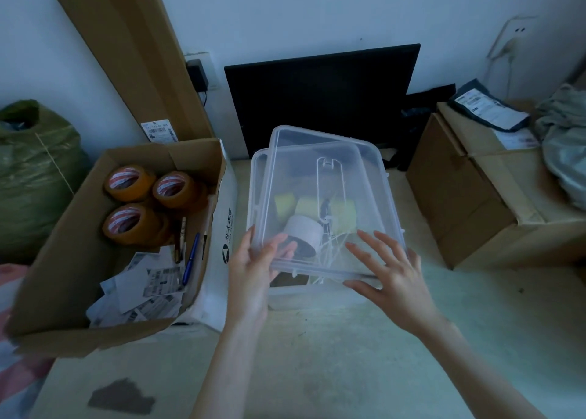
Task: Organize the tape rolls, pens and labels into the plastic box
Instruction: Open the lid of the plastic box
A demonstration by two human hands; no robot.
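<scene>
A clear plastic box [287, 295] stands on the floor in the middle, and its clear lid [364, 177] lies askew on top. Through the lid I see a white tape roll [302, 231] and yellow items [341, 208] inside. My left hand [257, 269] grips the lid's near left corner, fingers under its edge. My right hand [388, 276] rests on the lid's near right edge with fingers spread. To the left, an open cardboard box [63, 257] holds brown tape rolls [131, 223], a blue pen [191, 258] among other pens, and a heap of paper labels [142, 287].
A black panel [320, 98] leans on the wall behind the plastic box. Stacked cardboard cartons [469, 196] with a parcel bag stand at the right. A green sack [31, 177] sits at far left, and a flat carton [133, 54] leans on the wall.
</scene>
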